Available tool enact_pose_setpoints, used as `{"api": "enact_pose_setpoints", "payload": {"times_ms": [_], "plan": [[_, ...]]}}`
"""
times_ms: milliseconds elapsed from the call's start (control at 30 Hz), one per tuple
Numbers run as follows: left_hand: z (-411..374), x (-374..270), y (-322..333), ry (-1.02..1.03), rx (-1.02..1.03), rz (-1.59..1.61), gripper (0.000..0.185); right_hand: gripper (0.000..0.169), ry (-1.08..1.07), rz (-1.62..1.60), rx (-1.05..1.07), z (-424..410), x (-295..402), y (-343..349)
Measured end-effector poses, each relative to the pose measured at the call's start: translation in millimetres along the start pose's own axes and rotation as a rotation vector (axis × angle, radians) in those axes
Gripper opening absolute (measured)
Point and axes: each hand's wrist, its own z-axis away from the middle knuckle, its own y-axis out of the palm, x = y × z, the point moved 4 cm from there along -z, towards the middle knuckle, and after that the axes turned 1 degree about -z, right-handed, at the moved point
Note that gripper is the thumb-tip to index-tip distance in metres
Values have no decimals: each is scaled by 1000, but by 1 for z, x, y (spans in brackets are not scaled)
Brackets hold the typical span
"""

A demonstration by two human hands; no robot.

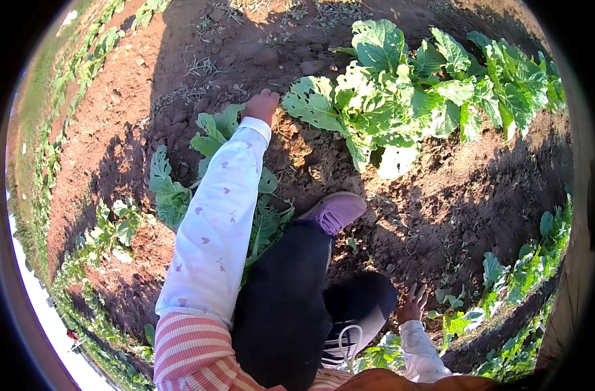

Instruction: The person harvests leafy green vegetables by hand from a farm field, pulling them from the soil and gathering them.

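My left hand (pixel 261 106) reaches forward at the upper middle, its fingers bent down at the soil; whether it grips something is hidden. Green leaves of a low plant (pixel 211 131) lie just beside it, and more show under the white sleeve. Right of that hand grows a large leafy cabbage-like plant (pixel 375 97) with many holes in its leaves. My right hand (pixel 412 305) is low on the right beside my knee, fingers spread over the brown soil, with nothing seen in it. A small green seedling (pixel 451 298) stands near its fingertips.
My purple shoe (pixel 337 211) rests on the soil in the middle. A row of leafy plants (pixel 502 278) curves along the lower right, and another row (pixel 116 225) runs down the left. Dry weeds (pixel 202 66) lie on the soil ahead.
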Motion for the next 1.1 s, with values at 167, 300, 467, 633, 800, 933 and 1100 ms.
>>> {"api": "enact_pose_setpoints", "payload": {"times_ms": [167, 300, 467, 633, 800, 933, 1100], "plan": [[-14, 3, 16, -82, 126, -1, 27, 99, 19, -19, 31, -3, -3, -1], [-16, 4, 21, -152, 56, 297, 31, 100, 26, 31, 30, 1, -7, -2], [1, 31, 53, -133, -181, 388, 31, 99, 40, -17, 87, -5, 2, -8], [51, -91, 18, 377, 42, 163, 28, 101, 86, -4, 77, 2, -11, 0], [83, -161, 22, 619, 329, 87, 33, 100, 38, -5, 54, 0, -6, -4], [67, -187, 13, 731, -150, 32, 36, 100, 30, 25, 51, -3, -3, -6], [44, -155, -16, 470, -257, 287, 35, 99, 37, 46, 28, -1, -12, 3]]}}
